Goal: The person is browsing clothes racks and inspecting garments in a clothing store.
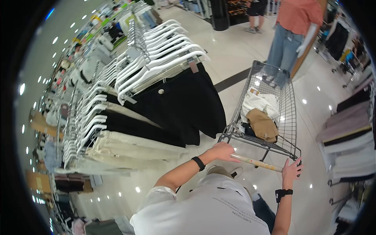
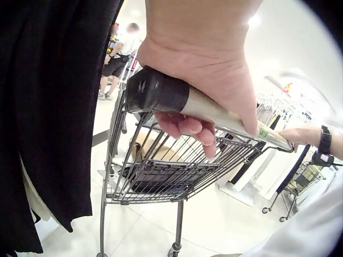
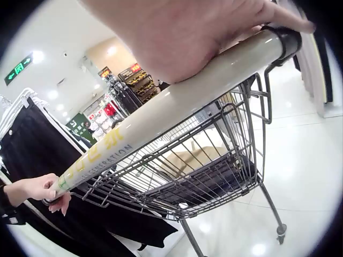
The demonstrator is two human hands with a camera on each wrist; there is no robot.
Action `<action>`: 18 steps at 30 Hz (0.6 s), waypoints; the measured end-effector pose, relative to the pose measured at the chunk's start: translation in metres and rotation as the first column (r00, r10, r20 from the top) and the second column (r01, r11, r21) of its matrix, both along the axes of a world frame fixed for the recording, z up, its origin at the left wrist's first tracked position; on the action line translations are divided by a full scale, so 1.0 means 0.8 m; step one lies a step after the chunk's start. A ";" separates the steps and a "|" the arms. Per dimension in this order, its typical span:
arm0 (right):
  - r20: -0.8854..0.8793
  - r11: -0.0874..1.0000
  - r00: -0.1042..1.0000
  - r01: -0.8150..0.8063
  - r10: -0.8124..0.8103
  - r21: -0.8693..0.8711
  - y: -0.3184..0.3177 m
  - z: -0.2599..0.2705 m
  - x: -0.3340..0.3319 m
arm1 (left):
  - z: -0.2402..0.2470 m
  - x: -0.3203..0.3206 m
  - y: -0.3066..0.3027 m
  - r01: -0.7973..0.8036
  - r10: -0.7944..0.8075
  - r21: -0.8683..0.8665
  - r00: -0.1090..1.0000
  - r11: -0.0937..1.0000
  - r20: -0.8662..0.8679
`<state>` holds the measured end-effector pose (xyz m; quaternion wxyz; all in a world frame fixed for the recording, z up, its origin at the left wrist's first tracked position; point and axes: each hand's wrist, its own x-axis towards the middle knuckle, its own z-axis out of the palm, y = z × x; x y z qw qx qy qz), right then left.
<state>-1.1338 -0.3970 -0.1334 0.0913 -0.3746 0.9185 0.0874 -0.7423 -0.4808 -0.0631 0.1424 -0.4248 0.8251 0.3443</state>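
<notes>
A wire shopping cart [image 1: 288, 105] stands before the person, with a tan garment [image 1: 262, 124] and a white garment [image 1: 260, 102] inside. The left hand [image 1: 223, 151] grips the left end of the pale handle bar [image 1: 256, 161]; in the left wrist view the fingers of that hand [image 2: 195, 91] curl under the bar beside its black end cap [image 2: 155, 93]. At the bar's other end is the right hand [image 1: 291, 171], its palm resting on top. In the right wrist view the right hand [image 3: 182, 37] has a finger stretched past the black cap, and its other fingers are mostly hidden.
Black shorts [image 1: 184, 102] on white hangers hang on a rack close at the left, with cream trousers [image 1: 121, 150] beside them. A mannequin in jeans [image 1: 285, 47] stands beyond the cart. Folded or hanging clothes [image 1: 350, 137] line the right. Another person's legs [image 1: 256, 17] show at the back.
</notes>
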 end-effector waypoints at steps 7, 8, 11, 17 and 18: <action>0.051 0.989 0.996 -0.080 0.075 0.125 -0.078 0.017 -0.047 | -0.005 -0.031 -0.015 -0.178 0.168 -0.098 0.980 0.979 -0.105; 0.016 0.975 0.992 -0.128 0.127 0.184 -0.090 0.024 -0.068 | 0.001 -0.041 -0.011 -0.215 0.209 -0.041 0.970 0.976 -0.121; -0.036 0.943 0.972 -0.214 0.230 0.254 -0.130 0.009 -0.091 | 0.003 -0.049 -0.024 -0.245 0.237 -0.049 0.963 0.968 -0.130; 0.000 0.909 0.933 -0.349 0.359 0.227 -0.186 0.005 -0.115 | 0.007 -0.067 -0.047 -0.417 0.414 -0.017 0.906 0.909 -0.089; -0.075 0.887 0.894 -0.424 0.442 0.182 -0.194 -0.005 -0.120 | 0.006 -0.071 -0.052 -0.435 0.432 -0.019 0.898 0.900 -0.086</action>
